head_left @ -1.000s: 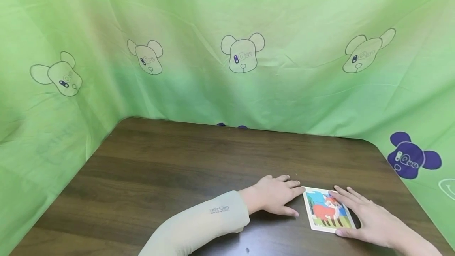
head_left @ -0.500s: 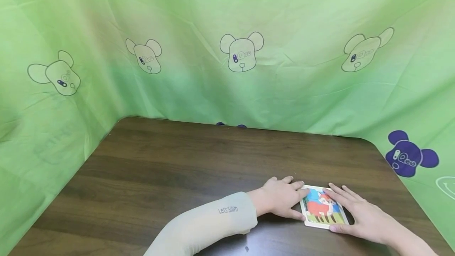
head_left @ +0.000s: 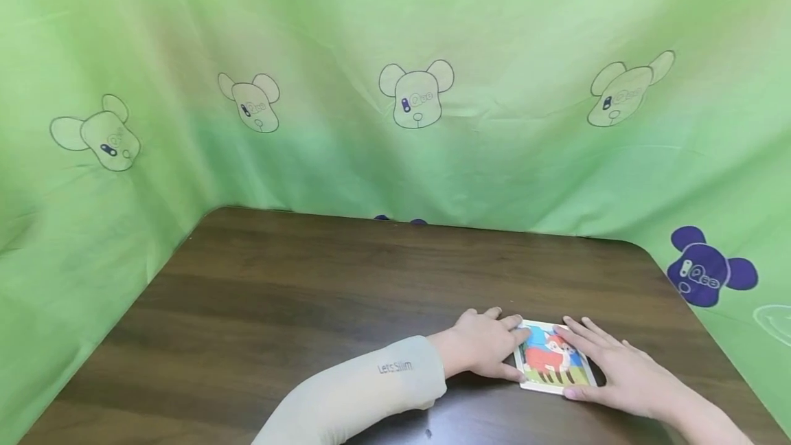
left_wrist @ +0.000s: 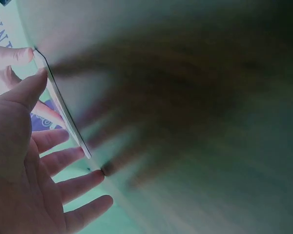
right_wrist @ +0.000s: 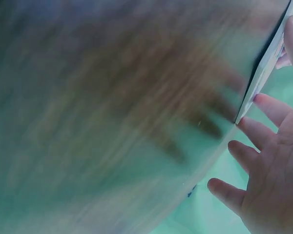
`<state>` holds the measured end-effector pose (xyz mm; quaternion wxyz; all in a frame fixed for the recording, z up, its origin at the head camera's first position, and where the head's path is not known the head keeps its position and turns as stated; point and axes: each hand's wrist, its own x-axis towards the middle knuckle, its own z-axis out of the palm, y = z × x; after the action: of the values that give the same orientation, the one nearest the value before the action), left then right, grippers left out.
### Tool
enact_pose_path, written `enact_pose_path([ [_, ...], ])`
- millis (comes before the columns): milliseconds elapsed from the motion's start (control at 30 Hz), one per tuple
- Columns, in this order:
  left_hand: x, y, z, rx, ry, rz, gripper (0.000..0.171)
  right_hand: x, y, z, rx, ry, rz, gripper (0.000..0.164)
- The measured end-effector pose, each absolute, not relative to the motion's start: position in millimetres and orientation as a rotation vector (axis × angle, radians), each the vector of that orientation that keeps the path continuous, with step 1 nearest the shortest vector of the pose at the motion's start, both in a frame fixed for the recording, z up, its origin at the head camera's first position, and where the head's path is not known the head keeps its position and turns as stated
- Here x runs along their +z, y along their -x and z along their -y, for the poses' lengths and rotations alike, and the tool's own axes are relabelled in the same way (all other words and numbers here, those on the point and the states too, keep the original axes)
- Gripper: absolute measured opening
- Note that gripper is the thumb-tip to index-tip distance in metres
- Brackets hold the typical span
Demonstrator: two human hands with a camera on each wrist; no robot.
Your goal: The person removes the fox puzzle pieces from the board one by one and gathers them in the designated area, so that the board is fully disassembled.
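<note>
A square, white-bordered fox picture puzzle (head_left: 546,357) lies flat on the dark wooden table, between two hands. The left hand (head_left: 488,345) lies at its left side, fingers spread and nearly straight, with one fingertip over the border and the thumb at the lower left corner. From the right, the right hand (head_left: 624,373) spans the puzzle's right side, index fingertip on the picture's top and thumb at the bottom edge. In the left wrist view the puzzle (left_wrist: 63,107) shows edge-on beside the fingertips. The right wrist view shows its thin edge (right_wrist: 263,68) against extended fingers.
The brown table (head_left: 296,287) has rounded far corners. A green cloth (head_left: 513,136) printed with bear heads hangs behind it and along both sides. A pale sleeve (head_left: 364,383) covers the left forearm.
The puzzle has slid slightly left, with the right hand moving along with it. The left hand has shifted a little right, onto the puzzle's left edge.
</note>
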<state>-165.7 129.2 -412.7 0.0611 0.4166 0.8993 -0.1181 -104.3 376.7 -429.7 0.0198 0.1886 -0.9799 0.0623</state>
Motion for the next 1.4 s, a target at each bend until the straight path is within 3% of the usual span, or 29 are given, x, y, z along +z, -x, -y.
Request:
enact_pose_path([
  [1400,-410,170,-63,-0.154,-1.286,-2.668,0.082,-410,116,-332,0.532,-0.82,3.128,0.089],
])
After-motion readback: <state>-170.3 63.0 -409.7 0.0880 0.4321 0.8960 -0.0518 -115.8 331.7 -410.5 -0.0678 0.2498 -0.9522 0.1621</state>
